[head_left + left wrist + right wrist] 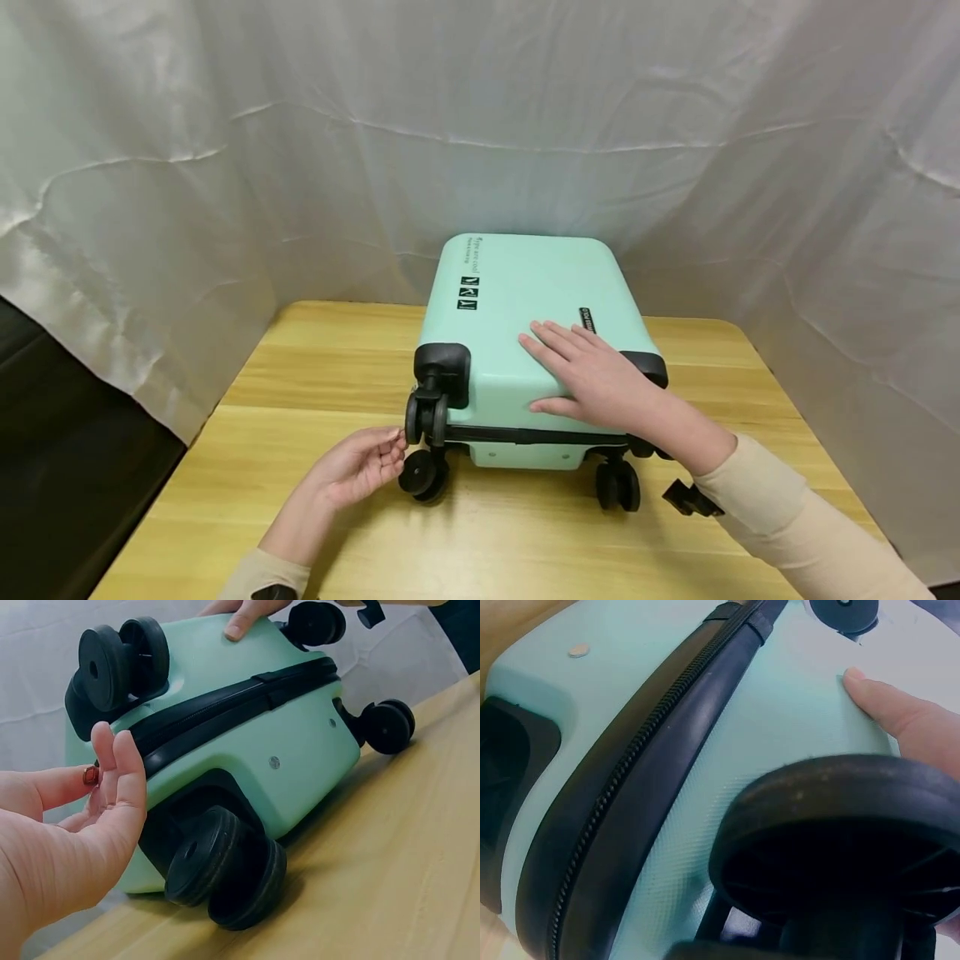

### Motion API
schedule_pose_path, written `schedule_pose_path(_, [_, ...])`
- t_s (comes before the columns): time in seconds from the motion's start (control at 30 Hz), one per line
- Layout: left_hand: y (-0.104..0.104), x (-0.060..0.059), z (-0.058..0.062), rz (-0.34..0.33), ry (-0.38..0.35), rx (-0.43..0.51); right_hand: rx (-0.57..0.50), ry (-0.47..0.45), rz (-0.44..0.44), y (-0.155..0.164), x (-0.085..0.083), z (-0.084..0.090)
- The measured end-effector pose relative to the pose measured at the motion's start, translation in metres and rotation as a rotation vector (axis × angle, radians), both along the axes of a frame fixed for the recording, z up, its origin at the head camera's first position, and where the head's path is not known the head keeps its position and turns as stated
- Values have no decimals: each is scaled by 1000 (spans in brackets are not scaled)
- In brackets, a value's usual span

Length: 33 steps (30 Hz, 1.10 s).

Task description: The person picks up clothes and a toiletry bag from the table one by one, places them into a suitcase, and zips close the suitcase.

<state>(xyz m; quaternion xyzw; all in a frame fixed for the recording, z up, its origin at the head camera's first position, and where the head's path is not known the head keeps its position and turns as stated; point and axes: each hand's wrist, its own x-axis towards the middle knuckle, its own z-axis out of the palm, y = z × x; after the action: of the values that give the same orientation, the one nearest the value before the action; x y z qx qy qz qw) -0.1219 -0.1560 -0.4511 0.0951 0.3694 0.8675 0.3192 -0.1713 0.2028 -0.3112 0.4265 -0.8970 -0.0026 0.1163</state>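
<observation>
Your right hand point(596, 379) lies flat, fingers straight, pressing the mint suitcase point(525, 308) at frame centre, likely to steady it on the wooden table point(315, 358). Your left hand point(360, 462) is loosely open, gripping nothing, fingertips just beside the lower-left wheel point(422, 473).

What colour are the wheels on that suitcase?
Black. The wheels show best in the left wrist view, against the mint-green suitcase shell.

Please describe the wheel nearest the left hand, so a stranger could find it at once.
On the wooden table lies a mint suitcase, wheels toward the viewer. The wheel is the lower left black pair, resting on the table beside the left hand; its neighbour above is raised.
</observation>
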Motion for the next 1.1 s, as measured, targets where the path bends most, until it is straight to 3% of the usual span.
schedule_pose_path(0.2, [3, -2, 6, -3, -83, 23, -20, -2, 8, 2, 1, -1])
schedule_pose_path(0.5, [2, -3, 15, 42, -135, -59, -23, 16, 16, 5, 2, -4])
schedule_pose_path(0.83, [-4, -7, 15, 46, -185, 18, -23, 28, 32, 5, 4, -3])
schedule_pose_path(1.1, [-2, -22, 17, 81, -224, 85, -39, 31, 49, 8, 3, -2])
